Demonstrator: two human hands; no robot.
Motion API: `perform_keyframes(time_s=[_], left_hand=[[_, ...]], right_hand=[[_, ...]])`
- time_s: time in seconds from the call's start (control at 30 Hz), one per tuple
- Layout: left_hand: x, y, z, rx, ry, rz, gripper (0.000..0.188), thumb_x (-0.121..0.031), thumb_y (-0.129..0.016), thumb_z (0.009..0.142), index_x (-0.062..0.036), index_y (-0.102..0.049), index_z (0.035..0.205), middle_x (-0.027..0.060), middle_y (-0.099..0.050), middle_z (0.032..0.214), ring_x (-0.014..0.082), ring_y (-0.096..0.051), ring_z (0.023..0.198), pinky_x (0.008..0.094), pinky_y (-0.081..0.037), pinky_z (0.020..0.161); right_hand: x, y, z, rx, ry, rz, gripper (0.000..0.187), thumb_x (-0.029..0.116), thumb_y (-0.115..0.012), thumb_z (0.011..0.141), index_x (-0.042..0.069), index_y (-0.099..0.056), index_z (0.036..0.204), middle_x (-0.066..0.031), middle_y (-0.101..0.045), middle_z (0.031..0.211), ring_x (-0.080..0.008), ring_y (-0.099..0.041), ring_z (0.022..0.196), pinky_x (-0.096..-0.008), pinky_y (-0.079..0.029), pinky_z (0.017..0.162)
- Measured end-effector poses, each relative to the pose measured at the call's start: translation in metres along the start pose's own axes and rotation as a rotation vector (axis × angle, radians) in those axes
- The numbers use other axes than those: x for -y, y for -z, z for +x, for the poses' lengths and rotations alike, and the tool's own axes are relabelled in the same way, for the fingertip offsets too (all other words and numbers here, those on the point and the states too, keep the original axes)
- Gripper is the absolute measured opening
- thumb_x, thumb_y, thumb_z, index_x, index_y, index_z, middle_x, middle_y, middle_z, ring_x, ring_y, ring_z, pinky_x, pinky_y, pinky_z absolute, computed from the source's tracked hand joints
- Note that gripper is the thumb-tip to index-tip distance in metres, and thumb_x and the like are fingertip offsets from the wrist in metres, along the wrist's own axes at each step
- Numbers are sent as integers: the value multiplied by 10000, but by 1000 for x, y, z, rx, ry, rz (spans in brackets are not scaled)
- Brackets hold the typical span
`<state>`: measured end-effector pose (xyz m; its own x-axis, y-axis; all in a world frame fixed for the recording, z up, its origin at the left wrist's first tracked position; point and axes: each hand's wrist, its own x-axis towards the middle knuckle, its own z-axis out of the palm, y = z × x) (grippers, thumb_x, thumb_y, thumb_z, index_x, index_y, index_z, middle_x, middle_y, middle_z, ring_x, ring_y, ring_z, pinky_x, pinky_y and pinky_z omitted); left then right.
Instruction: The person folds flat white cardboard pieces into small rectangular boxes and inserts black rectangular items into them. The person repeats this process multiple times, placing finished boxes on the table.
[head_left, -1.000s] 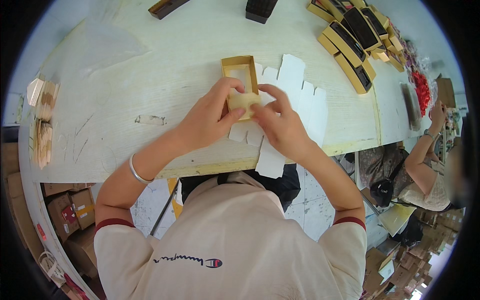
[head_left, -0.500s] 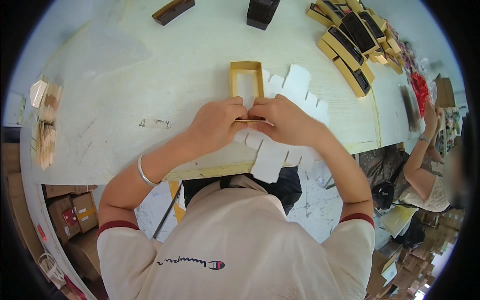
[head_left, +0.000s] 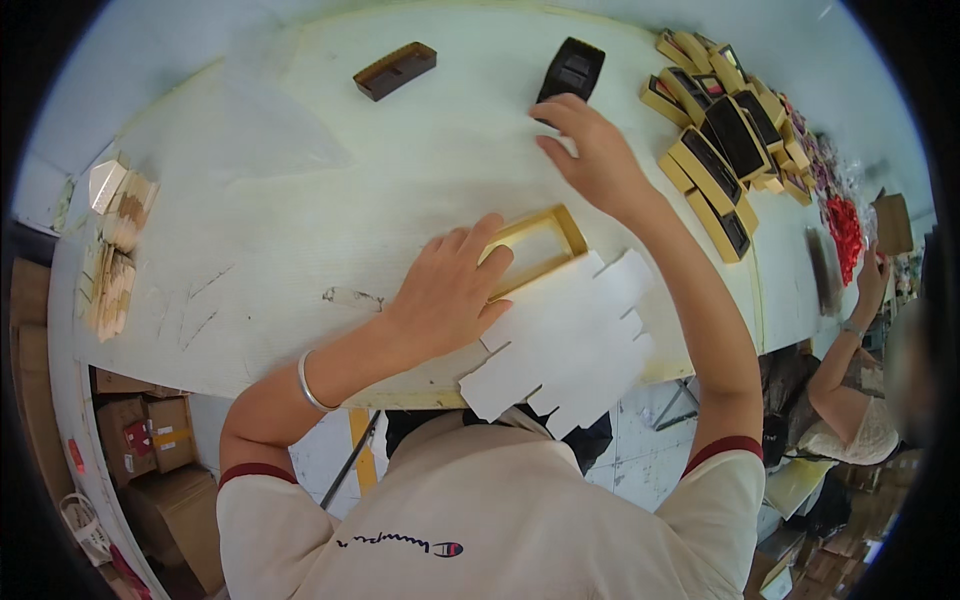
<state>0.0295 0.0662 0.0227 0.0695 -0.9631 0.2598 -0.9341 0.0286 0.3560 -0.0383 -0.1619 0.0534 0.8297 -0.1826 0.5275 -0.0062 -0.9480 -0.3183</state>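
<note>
My left hand (head_left: 440, 290) grips the near end of a gold cardboard box (head_left: 574, 232), its fingers over one long side and the thumb at the corner. The box lies tilted on the table, and a large opening shows in it. Beneath and beside it lies a flat white card sheet (head_left: 570, 345) with slits along its edges. Farther off, my right hand (head_left: 600, 160) is open, thumb and fingers apart, with fingertips at the near edge of a black plastic tray stack (head_left: 572, 72). Whether they touch it I cannot tell. A brown tray (head_left: 396, 70) lies to the left.
Gold boxes with black inserts (head_left: 710, 165) are heaped at the right. Folded card pieces (head_left: 115, 285) stand at the left table edge. A clear plastic sheet (head_left: 270, 140) lies at the far left. Cardboard cartons (head_left: 145, 435) sit below. Another person's arm (head_left: 850, 350) is at the right.
My right hand has let go of the gold box and moved forward to the black tray stack. My left hand keeps the box, now turned at an angle. The whole view has shifted.
</note>
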Motion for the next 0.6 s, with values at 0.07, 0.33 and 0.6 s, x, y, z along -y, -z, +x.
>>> perform_keyframes(time_s=[0.07,0.33,0.6], left_hand=[[7,1,-1,56,96,-184,474,-196,-732,746,-55,-476,1119,182,-407,1301,360,-505,1100,413,-457,885],[29,-11,-2,-48,85,-407,565,-180,-725,747,-68,-440,1222,142,-482,1270,339,-462,1180,435,-385,972],[31,-14,-8,-70,138,-383,578,-214,-735,727,-73,-458,1213,135,-511,1227,342,-464,1153,459,-333,1001]], right_hand=[[2,-24,29,78,127,-125,349,83,-649,805,31,-564,1140,-117,-568,1162,-287,-573,1030,-370,-488,834],[-26,-141,134,195,98,-284,435,197,-607,866,97,-497,1274,-119,-459,1358,-303,-449,1229,-444,-416,963],[15,-78,106,243,-82,316,264,283,-440,986,68,-592,1008,-109,-617,928,-261,-547,875,-359,-400,861]])
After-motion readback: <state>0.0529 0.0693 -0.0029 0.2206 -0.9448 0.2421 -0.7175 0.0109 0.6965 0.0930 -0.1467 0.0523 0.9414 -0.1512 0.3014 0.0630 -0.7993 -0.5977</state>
